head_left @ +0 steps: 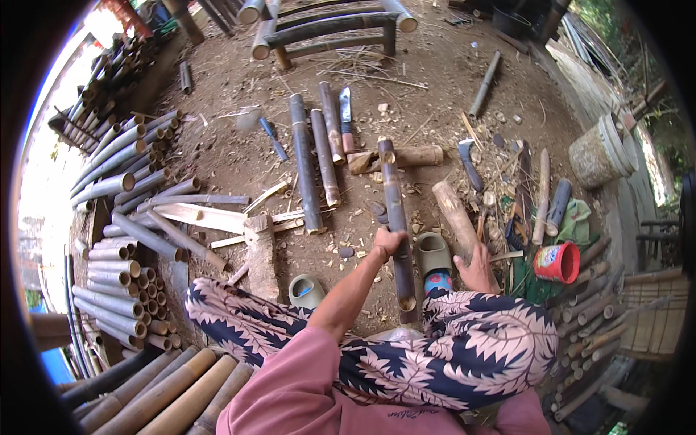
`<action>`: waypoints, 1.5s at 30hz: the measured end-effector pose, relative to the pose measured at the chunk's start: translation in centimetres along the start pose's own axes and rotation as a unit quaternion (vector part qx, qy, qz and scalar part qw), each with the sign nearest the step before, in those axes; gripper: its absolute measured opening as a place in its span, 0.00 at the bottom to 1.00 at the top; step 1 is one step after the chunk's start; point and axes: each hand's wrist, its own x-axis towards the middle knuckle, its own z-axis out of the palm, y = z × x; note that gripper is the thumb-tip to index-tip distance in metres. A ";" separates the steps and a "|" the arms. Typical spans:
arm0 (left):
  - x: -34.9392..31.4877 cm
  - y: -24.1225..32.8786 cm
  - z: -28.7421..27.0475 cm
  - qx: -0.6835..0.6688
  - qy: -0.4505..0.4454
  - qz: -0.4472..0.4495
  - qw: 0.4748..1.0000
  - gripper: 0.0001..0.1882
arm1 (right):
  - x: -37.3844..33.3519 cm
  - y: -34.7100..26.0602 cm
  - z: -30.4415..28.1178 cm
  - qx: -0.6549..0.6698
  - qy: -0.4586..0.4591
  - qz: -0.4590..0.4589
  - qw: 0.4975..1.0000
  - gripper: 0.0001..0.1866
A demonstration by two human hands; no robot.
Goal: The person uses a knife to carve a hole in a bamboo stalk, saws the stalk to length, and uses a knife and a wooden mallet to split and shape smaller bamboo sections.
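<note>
Left hand (389, 243) wrapped firmly round the bamboo pole (395, 210), and that's the hold! The dark pole runs straight through the fist, its far end beyond the grip, over a short log (424, 155) lying crosswise; its open near end drops below the grip, between the patterned trouser legs (482, 344). Over to the right of the grip, the right hand (478, 270) is down by the lower end of a stout wooden billet (457, 210); whether those fingers close on anything, I can't tell.

Just right of the fist sits one olive clog (433, 254), its partner below and left. Underneath it all, bare brown earth (235, 163), strewn with pale chips and shavings. Beyond the grip and leftward, three bamboo lengths (306, 163) lie side by side, a long blade (346, 109) next to them, a blue-handled tool (274, 139) farther left. Beyond and to the right, a curved blade (471, 165) among the scraps; past it, a whitish bucket (600, 152) tipped over. Right of the right hand, a red tub (557, 262), with green cloth (575, 221) above it.

Far left of the grip, cut bamboo rises in a big stack (116, 290); straight ahead at the far edge stands a bamboo frame (337, 32).
</note>
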 end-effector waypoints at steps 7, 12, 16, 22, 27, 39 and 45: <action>-1.7 14.2 -3.7 -0.266 0.109 0.058 0.956 0.34 | 4.4 -13.5 -8.7 0.596 -0.451 -0.019 0.665 0.40; -6.9 18.2 -6.8 0.146 0.326 0.377 0.855 0.43 | 9.8 -16.7 -15.8 0.516 -0.419 -0.045 0.746 0.30; -11.6 20.4 -11.3 0.517 0.150 0.479 0.693 0.45 | 14.5 -16.4 -20.0 0.540 -0.604 -0.031 0.586 0.35; -8.8 20.0 -12.1 0.331 0.056 0.416 0.845 0.42 | 21.1 -11.4 -10.1 0.597 -0.378 -0.011 0.707 0.46; -6.9 18.6 -8.0 0.072 0.023 0.413 0.908 0.37 | 10.2 -6.8 3.5 0.118 -0.249 0.042 0.960 0.63; -2.1 19.8 -12.2 0.044 0.018 0.258 0.965 0.38 | -8.2 -1.0 2.5 0.128 -0.196 0.146 0.961 0.39; 1.1 22.8 -13.1 0.078 0.034 0.391 0.917 0.34 | -14.3 -2.8 -4.0 0.113 -0.139 0.261 0.949 0.38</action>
